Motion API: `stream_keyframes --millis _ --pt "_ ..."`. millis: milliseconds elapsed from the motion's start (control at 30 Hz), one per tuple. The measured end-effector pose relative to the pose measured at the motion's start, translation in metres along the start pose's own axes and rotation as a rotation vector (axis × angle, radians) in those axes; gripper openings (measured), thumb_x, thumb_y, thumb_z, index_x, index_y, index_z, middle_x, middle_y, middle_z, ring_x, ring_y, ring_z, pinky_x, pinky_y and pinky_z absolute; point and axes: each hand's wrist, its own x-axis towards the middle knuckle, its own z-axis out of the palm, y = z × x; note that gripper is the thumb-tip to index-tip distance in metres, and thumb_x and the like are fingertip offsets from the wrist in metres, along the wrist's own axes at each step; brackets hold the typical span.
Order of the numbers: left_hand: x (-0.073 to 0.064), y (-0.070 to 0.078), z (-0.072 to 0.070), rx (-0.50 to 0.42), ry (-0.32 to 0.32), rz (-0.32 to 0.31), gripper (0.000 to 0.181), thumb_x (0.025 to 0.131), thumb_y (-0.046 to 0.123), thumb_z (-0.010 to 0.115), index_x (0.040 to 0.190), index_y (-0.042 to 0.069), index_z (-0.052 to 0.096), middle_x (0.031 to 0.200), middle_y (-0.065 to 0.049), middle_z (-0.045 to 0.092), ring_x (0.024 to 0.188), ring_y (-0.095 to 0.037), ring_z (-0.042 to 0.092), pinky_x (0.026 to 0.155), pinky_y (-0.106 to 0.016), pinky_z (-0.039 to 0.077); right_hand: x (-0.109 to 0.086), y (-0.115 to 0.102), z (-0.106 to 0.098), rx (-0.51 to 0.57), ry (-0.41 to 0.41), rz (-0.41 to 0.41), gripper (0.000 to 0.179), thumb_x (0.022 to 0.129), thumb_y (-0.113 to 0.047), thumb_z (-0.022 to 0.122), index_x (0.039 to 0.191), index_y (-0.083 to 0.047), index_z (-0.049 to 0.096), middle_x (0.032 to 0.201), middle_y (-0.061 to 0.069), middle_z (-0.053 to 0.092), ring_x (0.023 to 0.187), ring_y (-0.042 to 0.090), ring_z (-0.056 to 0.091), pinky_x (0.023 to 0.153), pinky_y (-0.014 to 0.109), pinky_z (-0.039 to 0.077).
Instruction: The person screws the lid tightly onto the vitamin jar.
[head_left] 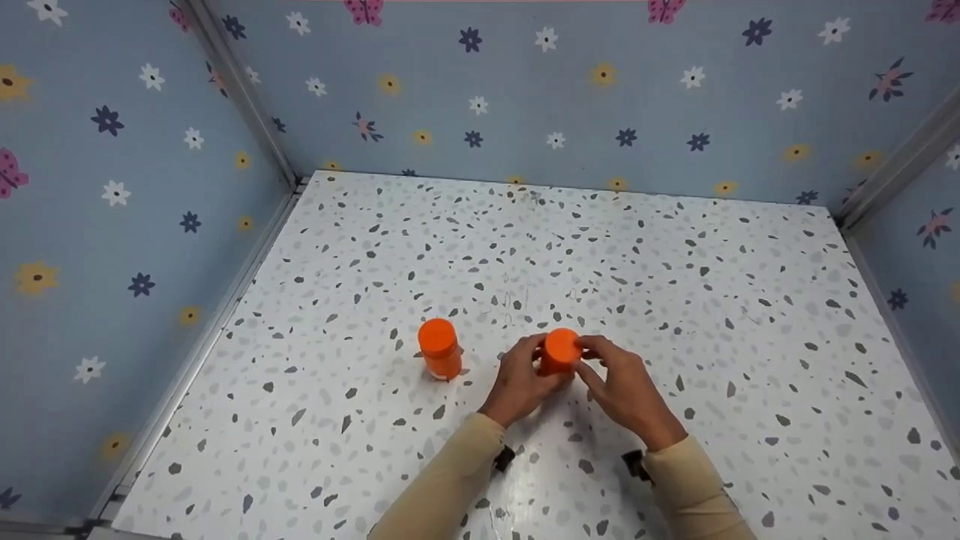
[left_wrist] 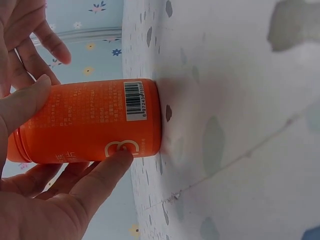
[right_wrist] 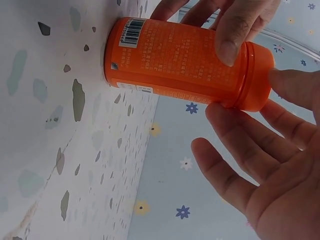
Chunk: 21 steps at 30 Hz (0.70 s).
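Note:
An orange screw-cap bottle (head_left: 556,367) stands upright on the speckled tabletop, between both hands. My left hand (head_left: 521,381) grips its body from the left, thumb on one side and fingers on the other. On the cap (right_wrist: 260,77), the thumb and fingertips of my right hand (head_left: 622,382) pinch from the right, with one finger held off the bottle. White print and a barcode (left_wrist: 135,101) show on the body in both wrist views. To the left, apart from the hands, another orange bottle (head_left: 442,361) stands with its orange cap on.
The white speckled tabletop (head_left: 420,255) reaches back to a blue flowered wall panel (head_left: 525,90). More flowered panels (head_left: 112,240) with metal edge strips flank it left and right. A thin crack-like line runs across the surface in the wrist views.

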Motion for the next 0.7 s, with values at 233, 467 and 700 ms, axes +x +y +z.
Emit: stream_keyframes --millis 233,467,700 --pt "0.000 -0.003 -0.001 -0.026 -0.012 0.013 0.060 0.085 0.016 0.080 0.137 0.004 0.053 0.133 -0.011 0.058 0.122 -0.030 0.057 0.103 -0.043 0.047 -0.001 0.002 0.001 0.007 -0.014 -0.011 0.038 0.091 -0.005 0.073 0.126 -0.001 0.060 0.125 0.011 0.066 0.107 0.027 0.066 0.095 0.048 0.052" --pt "-0.008 -0.007 -0.008 0.046 -0.044 0.017 0.077 0.085 0.028 0.081 0.147 0.002 0.042 0.147 -0.014 0.048 0.135 -0.030 0.047 0.110 -0.045 0.039 -0.007 0.000 0.000 -0.038 -0.120 0.098 0.069 0.093 -0.023 0.072 0.149 -0.001 0.038 0.133 0.020 0.060 0.117 0.035 0.061 0.100 0.054 0.046" --pt "-0.030 -0.001 -0.019 0.216 -0.110 0.058 0.096 0.083 0.040 0.081 0.154 0.002 0.029 0.159 -0.017 0.030 0.146 -0.032 0.029 0.115 -0.048 0.029 -0.020 -0.004 -0.003 -0.178 -0.196 0.094 0.092 0.093 -0.038 0.070 0.156 0.004 0.018 0.152 0.028 0.038 0.136 0.043 0.041 0.110 0.058 0.033"
